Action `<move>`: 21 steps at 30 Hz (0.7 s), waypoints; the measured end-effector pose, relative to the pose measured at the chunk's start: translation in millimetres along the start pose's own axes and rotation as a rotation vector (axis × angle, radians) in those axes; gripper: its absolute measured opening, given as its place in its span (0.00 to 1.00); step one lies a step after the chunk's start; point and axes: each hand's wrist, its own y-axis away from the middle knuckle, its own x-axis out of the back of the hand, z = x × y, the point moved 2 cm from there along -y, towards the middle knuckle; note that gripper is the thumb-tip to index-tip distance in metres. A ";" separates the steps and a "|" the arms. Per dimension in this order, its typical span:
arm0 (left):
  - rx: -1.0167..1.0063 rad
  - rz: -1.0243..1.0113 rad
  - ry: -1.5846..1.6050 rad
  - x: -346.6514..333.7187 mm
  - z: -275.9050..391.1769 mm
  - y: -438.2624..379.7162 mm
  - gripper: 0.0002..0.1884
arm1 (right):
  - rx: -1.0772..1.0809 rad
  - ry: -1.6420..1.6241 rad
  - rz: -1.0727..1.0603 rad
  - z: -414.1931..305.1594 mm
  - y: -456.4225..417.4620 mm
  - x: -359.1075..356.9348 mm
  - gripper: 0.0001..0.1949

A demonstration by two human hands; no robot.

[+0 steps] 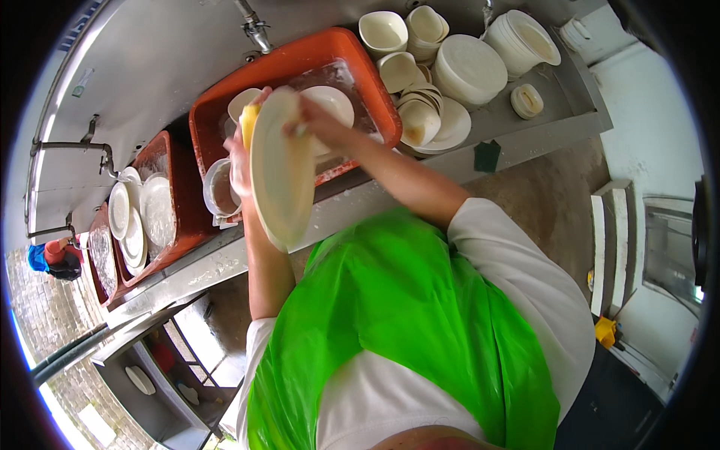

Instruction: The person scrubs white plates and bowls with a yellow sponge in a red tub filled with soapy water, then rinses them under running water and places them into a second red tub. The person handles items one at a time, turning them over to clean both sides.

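Over the orange tub, a large pale oval plate is held tilted almost on edge. It is blurred, as if moving. My left hand is behind the plate's left side, with a yellow sponge between it and the plate. At the upper right edge of the plate, my right hand has its fingers on the rim; blur hides their exact grip. Below the hands, the orange tub contains a round white plate and a white bowl, with suds around them.
Stacked white bowls and plates stand right of the tub. A dark green scouring pad lies on the counter's front edge. A clear plastic container sits by the tub's left front corner. Another orange tub further left holds several plates.
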 end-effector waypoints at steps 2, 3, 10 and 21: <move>-0.711 0.016 -0.464 -9.3 -13.0 -13.6 0.33 | 0.060 -0.042 0.011 -8.5 16.1 -37.8 0.25; -0.860 0.009 -0.445 -13.8 -22.2 -13.4 0.31 | 0.072 -0.010 0.076 -10.2 17.7 -41.3 0.23; -0.073 0.222 -0.406 39.7 -57.5 37.9 0.20 | -0.019 -0.249 0.122 0.7 12.5 21.4 0.12; -0.194 0.472 -0.878 95.5 -12.7 47.0 0.21 | -0.342 0.268 0.366 58.2 -2.3 45.8 0.18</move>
